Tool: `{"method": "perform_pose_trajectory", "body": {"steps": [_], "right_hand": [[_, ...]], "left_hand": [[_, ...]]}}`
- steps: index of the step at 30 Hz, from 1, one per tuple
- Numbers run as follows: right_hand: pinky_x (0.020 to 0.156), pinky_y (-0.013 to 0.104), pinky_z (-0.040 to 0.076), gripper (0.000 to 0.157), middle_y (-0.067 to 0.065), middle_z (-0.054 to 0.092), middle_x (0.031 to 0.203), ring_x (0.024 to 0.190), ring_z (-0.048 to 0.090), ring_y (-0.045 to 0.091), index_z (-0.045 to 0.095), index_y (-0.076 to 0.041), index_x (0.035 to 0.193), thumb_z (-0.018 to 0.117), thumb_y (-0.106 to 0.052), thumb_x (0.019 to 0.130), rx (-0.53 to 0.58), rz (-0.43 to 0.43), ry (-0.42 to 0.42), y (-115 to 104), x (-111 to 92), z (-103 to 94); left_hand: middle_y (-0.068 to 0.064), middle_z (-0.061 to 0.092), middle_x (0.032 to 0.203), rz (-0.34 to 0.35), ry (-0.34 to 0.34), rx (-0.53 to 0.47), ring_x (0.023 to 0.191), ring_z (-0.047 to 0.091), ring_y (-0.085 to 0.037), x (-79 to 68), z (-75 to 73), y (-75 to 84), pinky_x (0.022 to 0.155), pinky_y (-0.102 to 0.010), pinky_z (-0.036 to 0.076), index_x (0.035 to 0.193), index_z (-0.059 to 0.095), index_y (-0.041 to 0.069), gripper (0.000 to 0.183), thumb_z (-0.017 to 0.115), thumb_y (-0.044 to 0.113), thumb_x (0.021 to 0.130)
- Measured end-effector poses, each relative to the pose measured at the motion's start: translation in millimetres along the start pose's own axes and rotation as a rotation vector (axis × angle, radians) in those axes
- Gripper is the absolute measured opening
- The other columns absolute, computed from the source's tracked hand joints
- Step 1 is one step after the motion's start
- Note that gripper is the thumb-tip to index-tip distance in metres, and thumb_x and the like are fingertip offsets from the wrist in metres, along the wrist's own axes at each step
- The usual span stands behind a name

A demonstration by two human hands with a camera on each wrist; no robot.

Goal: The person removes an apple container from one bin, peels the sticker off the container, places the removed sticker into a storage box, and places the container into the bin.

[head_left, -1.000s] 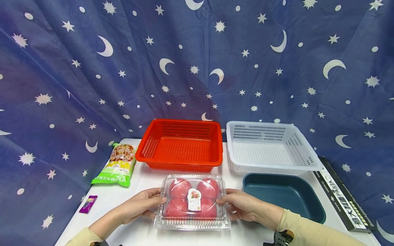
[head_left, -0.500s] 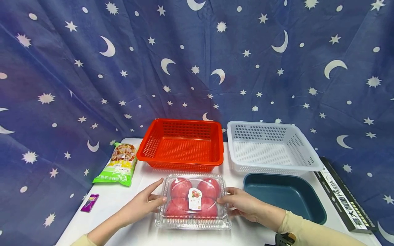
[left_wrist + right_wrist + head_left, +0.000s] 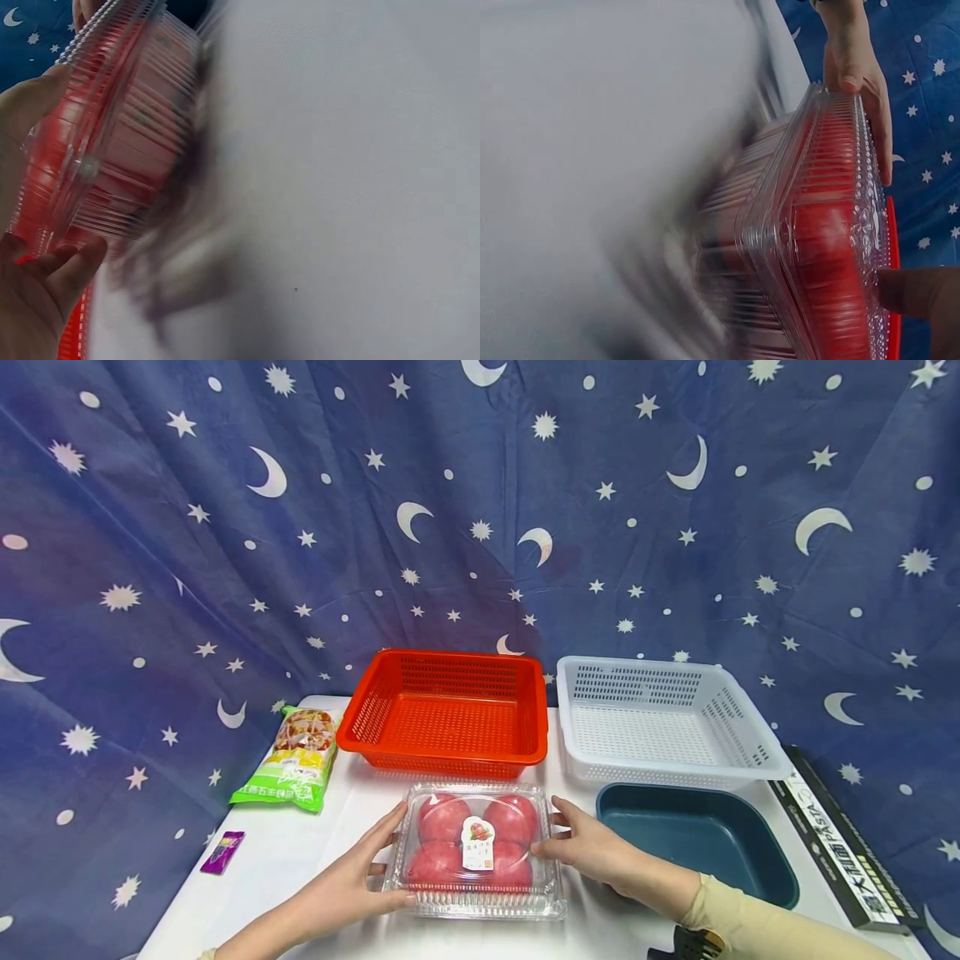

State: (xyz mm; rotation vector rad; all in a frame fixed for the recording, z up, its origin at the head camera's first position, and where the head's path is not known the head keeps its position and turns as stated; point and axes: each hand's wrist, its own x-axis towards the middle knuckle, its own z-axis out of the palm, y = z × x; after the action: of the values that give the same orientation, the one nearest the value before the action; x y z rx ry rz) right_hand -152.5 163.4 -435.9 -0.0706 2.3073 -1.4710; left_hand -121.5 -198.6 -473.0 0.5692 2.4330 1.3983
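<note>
A clear plastic fruit box (image 3: 480, 893) of round red fruit sits on the white table in front of the red basket. A white label with a fruit picture (image 3: 477, 843) is on its lid. My left hand (image 3: 348, 881) lies along the box's left side, fingers stretched toward the back corner and thumb at the front corner. In the left wrist view, its fingers (image 3: 75, 277) are spread beside the box. My right hand (image 3: 600, 852) is at the right side, its thumb (image 3: 907, 291) on the lid and index finger extended past the back corner.
The red basket (image 3: 442, 760) and a white basket (image 3: 675, 768) stand at the back. A dark blue tray (image 3: 772, 852) is on the right, beside a black pasta box (image 3: 847, 852). A green food bag (image 3: 296, 768) and small purple packet (image 3: 222, 852) lie left.
My left hand has spread wider, with its fingers further back and its thumb nearer the front corner. The right index finger has lifted and straightened. The fruit box stays in place.
</note>
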Motion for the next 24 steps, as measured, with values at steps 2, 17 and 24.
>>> {"method": "perform_pose_trajectory", "body": {"steps": [2, 17, 24], "right_hand": [[0.097, 0.055, 0.052, 0.095, 0.023, 0.053, 0.141, 0.123, 0.055, 0.041, 0.027, 0.010, 0.155, 0.082, -0.017, 0.083, -0.016, -0.004, -0.002, 0, 1, -0.4], [0.109, 0.066, 0.037, 0.078, 0.021, 0.046, 0.152, 0.139, 0.041, 0.045, 0.037, -0.003, 0.156, 0.074, -0.022, 0.090, -0.191, -0.164, 0.082, -17, 4, -14.7], [0.105, 0.064, 0.044, 0.059, 0.010, 0.054, 0.146, 0.134, 0.048, 0.038, 0.052, -0.016, 0.149, 0.072, -0.025, 0.094, -0.290, -0.309, 0.123, -32, 11, -19.2]], "left_hand": [[-0.010, 0.012, 0.170, -0.003, 0.009, 0.004, 0.143, 0.038, -0.040, -1.3, 1.7, -1.4, 0.105, -0.038, 0.049, 0.166, 0.012, 0.030, 0.113, 0.087, 0.041, 0.082], [-0.013, 0.015, 0.170, 0.011, 0.046, 0.031, 0.140, 0.043, -0.038, -4.3, 6.2, -5.7, 0.108, -0.047, 0.045, 0.165, 0.015, 0.030, 0.105, 0.082, 0.043, 0.086], [0.002, 0.014, 0.171, 0.140, 0.072, 0.135, 0.147, 0.034, -0.027, -3.0, 7.3, -10.0, 0.100, -0.039, 0.053, 0.161, 0.035, 0.022, 0.080, 0.074, 0.041, 0.094]]}}
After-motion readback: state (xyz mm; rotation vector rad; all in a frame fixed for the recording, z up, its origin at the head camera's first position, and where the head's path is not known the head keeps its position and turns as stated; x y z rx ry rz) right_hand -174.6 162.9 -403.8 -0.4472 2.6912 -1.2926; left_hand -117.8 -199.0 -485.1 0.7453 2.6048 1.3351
